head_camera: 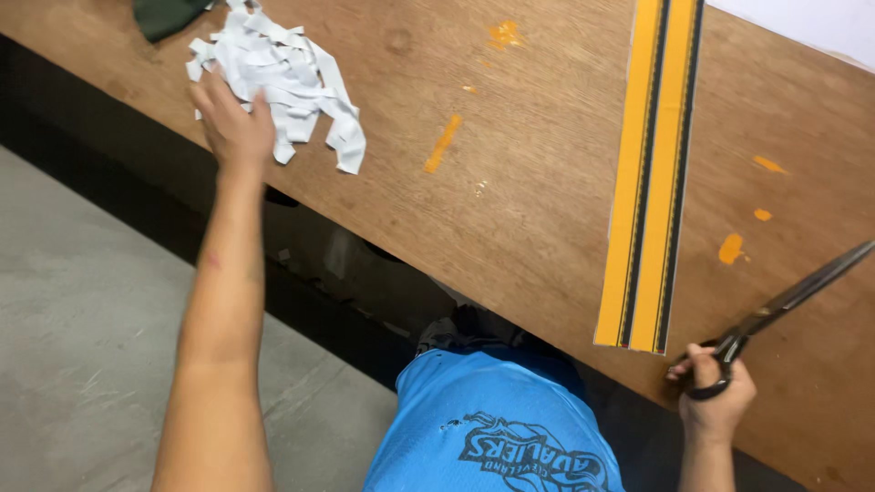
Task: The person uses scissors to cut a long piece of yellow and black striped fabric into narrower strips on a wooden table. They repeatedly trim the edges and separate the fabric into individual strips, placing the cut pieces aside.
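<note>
Grey concrete floor [73, 301] at far left, below the near edge of the counter [529, 191]; dark gap under that edge. Counter top of brown plywood, running diagonally across the view, marked with orange paint smears [443, 143] right of the paper heap and more beyond the strip. Dark green cloth [164, 15] at the top left corner, just left of the heap.

Heap of white paper strips [287, 77] lying on the counter near its left end, loose and tangled. Left hand [232, 123] laid flat on the heap's near-left edge, fingers spread and touching the strips, nothing clasped.

Blue printed shirt [492, 428] at bottom centre, below the counter edge.

Long yellow strip [649, 173] with black lengthwise bands, well right of the heap, lying flat from the far side to the near edge, its cut end overhanging slightly. White sheet [811, 23] at the top right corner, right of the strip's far end.

Right hand [715, 392] just right of the strip's near end, clenched through the handles of dark metal scissors [788, 301]; blades closed or nearly so, pointing up and right over the counter, clear of the strip.
</note>
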